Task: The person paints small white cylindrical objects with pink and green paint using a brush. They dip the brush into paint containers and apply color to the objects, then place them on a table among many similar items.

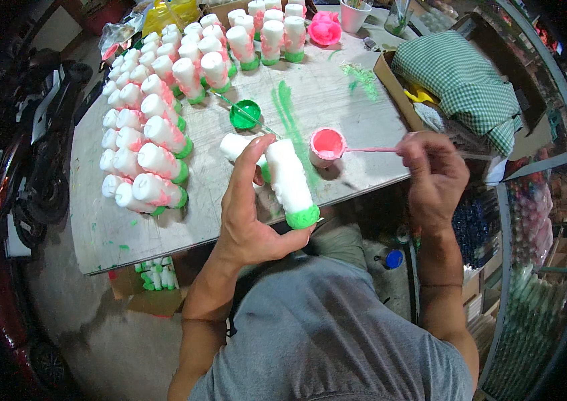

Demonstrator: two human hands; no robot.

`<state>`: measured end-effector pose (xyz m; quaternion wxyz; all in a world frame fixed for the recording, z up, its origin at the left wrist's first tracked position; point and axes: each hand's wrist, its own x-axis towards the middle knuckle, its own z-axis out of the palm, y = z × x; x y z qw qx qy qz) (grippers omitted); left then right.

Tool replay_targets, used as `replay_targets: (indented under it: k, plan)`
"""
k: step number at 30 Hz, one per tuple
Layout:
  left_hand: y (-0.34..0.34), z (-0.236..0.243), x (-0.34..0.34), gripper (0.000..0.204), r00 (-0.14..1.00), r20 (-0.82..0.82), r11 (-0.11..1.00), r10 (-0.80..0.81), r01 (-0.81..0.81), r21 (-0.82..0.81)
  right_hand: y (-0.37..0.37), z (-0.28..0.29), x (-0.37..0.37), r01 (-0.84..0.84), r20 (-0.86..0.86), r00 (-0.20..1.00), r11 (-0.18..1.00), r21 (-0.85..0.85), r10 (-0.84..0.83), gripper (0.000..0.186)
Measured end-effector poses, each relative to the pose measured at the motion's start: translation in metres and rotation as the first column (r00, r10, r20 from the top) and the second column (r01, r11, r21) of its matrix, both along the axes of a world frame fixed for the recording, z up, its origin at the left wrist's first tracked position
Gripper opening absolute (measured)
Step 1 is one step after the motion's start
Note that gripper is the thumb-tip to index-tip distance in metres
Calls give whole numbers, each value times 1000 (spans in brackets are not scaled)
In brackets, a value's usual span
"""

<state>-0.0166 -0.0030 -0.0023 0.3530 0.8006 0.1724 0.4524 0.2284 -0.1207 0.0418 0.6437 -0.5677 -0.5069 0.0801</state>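
My left hand holds a white molded pillar with a green-painted base, thumb at the bottom and fingers near the top; it carries no pink. A thin pink-stained paintbrush is pinched in my right hand, its tip at the rim of a small cup of pink paint. Behind my left fingers lies another white pillar with green on it, partly hidden. Farther off, a brush with a green tip rests across a round lid of green paint.
Many white pillars with pink relief and green bases stand in rows along the table's left and far sides. A bright pink lump and white cup sit at the back. To the right, an open cardboard box holds green checked cloth.
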Motion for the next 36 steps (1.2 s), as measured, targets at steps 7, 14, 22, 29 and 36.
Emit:
replay_targets:
  k: [7,14,22,29,36]
  plan:
    - [-2,-11,1,122,991,69,992,-111,115,-48,-11,-22,-7,-234,-787,495,929,288,368,19]
    - [-7,-7,-1,144,932,208,939,-296,324,-116,-13,-45,-47,-312,-198,903,899,307,381,38]
    - [-7,1,4,157,856,341,861,-389,469,-195,1,13,-31,-470,272,796,835,-286,541,102]
    - [-10,-13,5,159,843,404,865,-355,460,-202,1,9,-37,-487,301,782,836,-253,546,106]
    - [-9,-5,0,165,833,369,874,-411,475,-98,3,-21,-41,-666,-82,742,746,15,665,112]
